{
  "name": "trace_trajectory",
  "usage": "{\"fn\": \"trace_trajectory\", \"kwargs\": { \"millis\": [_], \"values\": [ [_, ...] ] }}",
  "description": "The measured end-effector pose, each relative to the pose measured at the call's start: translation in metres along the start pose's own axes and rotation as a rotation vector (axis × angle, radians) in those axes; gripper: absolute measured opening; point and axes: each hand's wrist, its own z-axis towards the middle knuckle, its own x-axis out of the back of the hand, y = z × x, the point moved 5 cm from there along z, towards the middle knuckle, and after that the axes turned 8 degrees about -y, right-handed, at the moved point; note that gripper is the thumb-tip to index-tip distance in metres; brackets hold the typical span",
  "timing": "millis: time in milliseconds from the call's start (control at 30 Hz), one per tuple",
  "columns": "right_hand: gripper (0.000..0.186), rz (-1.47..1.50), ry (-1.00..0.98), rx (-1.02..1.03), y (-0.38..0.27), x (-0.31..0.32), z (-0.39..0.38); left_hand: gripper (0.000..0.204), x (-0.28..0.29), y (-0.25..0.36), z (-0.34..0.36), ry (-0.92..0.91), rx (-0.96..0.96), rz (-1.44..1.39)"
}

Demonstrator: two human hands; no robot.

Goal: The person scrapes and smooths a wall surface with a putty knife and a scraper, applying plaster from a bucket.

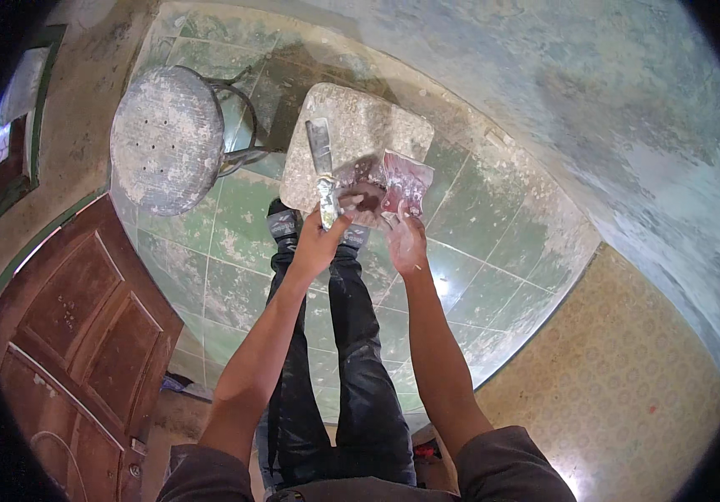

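My left hand (323, 238) is closed around the smeared handle of a putty knife (319, 146), its grey blade pointing away from me. In my right hand (407, 240) is a thin dark-red flat spreader (408, 180) coated with whitish residue, gripped at its near edge. White powder or paste covers the right fingers. Both tools are over the near part of a pale, speckled block-like surface with rounded corners (360, 121). Between the hands lies a dark brownish patch (367, 197); whether it is a hollow, a shadow or material, I cannot tell.
A round stool (167, 138) with a splattered seat and dark metal legs is at the far left. Green floor tiles (247, 222) carry white stains. A patchy blue-grey wall (611, 92) rises at the right. A brown wooden door (84, 335) is at the left.
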Motion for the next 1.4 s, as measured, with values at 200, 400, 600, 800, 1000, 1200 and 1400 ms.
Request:
{"fn": "trace_trajectory", "kwargs": {
  "millis": [200, 400, 600, 800, 1000, 1200, 1400],
  "values": [
    [0.011, 0.138, 0.038, 0.018, -0.002, -0.013, 0.019, 0.045, 0.042, -0.012, -0.007, 0.181, 0.015, 0.035],
    [0.070, -0.181, 0.299, -0.025, -0.026, 0.009, 0.025, 0.041, 0.059, -0.007, -0.029, 0.228, -0.117, 0.035],
    [0.068, -0.452, 0.233, -0.188, -0.022, -0.024, -0.002, 0.035, 0.103, 0.027, -0.112, 0.435, -0.169, 0.149],
    [0.063, -0.605, 0.397, -0.211, -0.027, -0.048, -0.013, 0.032, 0.189, 0.059, -0.177, 0.614, -0.182, 0.048],
    [0.047, -0.690, 0.485, 0.170, -0.013, -0.102, -0.014, 0.055, 0.325, 0.068, -0.172, 0.742, -0.173, 0.218],
    [0.058, -0.566, 0.206, 0.095, 0.065, -0.280, 0.073, 0.041, 0.403, 0.097, -0.099, 0.537, 0.130, -0.105],
    [0.061, -0.589, 0.282, 0.030, 0.132, -0.381, 0.144, 0.040, 0.429, 0.103, -0.063, 0.429, 0.155, -0.327]
  ]
}}
